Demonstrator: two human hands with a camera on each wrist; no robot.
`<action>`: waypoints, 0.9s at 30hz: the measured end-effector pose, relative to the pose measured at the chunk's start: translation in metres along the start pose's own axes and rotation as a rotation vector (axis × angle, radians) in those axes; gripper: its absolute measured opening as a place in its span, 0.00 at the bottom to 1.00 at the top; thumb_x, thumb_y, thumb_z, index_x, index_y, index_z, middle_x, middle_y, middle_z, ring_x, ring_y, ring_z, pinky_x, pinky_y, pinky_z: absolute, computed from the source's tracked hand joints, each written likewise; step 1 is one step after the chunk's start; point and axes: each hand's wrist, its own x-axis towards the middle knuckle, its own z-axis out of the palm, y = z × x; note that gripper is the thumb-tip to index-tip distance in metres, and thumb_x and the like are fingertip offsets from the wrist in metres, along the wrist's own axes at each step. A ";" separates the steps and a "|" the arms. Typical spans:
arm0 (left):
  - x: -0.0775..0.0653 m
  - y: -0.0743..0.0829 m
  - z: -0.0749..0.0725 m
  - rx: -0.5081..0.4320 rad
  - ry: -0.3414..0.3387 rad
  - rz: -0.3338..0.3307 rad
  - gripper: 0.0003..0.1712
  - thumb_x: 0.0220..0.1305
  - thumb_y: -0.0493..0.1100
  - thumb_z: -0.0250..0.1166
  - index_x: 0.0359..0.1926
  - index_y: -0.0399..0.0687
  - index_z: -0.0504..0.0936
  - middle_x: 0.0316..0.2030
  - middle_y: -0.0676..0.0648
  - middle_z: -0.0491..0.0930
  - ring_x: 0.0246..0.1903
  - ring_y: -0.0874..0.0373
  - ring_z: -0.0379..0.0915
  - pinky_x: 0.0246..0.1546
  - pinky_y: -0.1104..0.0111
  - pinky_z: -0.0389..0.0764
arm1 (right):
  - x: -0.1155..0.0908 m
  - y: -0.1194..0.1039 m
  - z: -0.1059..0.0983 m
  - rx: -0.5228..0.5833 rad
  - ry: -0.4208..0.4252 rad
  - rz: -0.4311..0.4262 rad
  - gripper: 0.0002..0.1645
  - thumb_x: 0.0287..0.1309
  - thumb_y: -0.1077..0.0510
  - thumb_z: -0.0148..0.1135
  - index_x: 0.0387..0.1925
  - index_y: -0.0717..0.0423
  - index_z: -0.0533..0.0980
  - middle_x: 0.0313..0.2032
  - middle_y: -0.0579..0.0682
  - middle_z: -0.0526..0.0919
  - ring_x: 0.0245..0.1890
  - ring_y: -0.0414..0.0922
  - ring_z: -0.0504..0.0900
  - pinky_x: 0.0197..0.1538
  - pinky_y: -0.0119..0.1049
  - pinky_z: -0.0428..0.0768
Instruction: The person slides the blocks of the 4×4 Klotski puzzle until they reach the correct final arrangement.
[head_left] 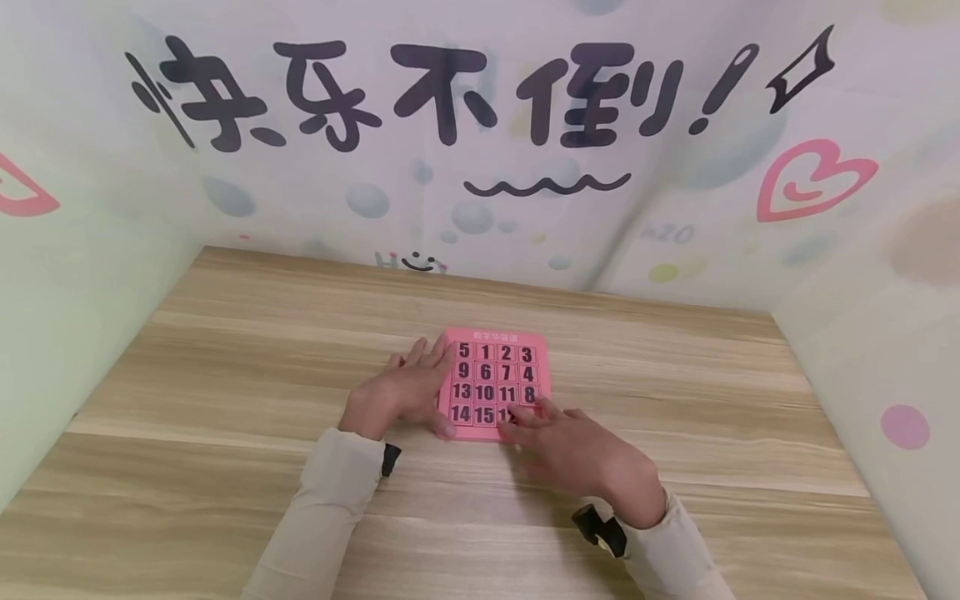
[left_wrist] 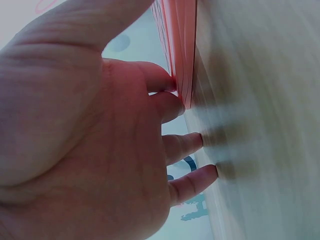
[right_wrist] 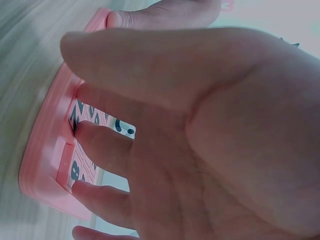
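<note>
A pink sliding number puzzle point(head_left: 497, 432) lies flat on the table, its dark-numbered tiles in rows. My left hand point(head_left: 405, 387) rests along the puzzle's left side, thumb at the near left corner, fingers spread toward the far corner. In the left wrist view, two fingers point(left_wrist: 162, 77) touch the pink side, and the other two fingertips meet the wood. My right hand point(head_left: 585, 450) reaches over the near right corner with extended fingers touching tiles. It partly hides the bottom row. A vacant slot shows beside the 8 tile point(right_wrist: 75, 171) in the right wrist view.
The wood-grain table point(head_left: 247, 350) extends around the puzzle. A white printed backdrop point(head_left: 300, 200) with large dark characters stands along its far edge, with pale walls at both sides. A black wrist strap point(head_left: 598, 530) shows near the right sleeve.
</note>
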 end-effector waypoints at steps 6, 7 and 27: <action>-0.001 0.000 -0.001 0.000 0.002 0.000 0.72 0.47 0.55 0.78 0.79 0.46 0.36 0.78 0.49 0.25 0.77 0.45 0.19 0.76 0.46 0.31 | 0.000 0.001 -0.001 -0.010 -0.002 -0.009 0.32 0.70 0.47 0.56 0.73 0.40 0.64 0.76 0.46 0.58 0.75 0.60 0.55 0.71 0.62 0.61; -0.001 0.001 -0.001 -0.003 0.001 0.001 0.72 0.47 0.55 0.78 0.79 0.46 0.36 0.78 0.49 0.25 0.77 0.45 0.19 0.76 0.46 0.31 | 0.001 0.001 -0.001 -0.009 0.000 -0.013 0.32 0.70 0.47 0.56 0.73 0.40 0.64 0.76 0.46 0.58 0.75 0.60 0.55 0.71 0.62 0.61; 0.000 0.000 0.000 -0.019 0.004 0.000 0.72 0.47 0.53 0.78 0.79 0.46 0.37 0.78 0.48 0.27 0.77 0.45 0.19 0.76 0.47 0.31 | -0.002 0.001 -0.004 0.030 -0.003 0.029 0.29 0.70 0.50 0.54 0.72 0.40 0.67 0.75 0.47 0.60 0.73 0.63 0.60 0.68 0.64 0.64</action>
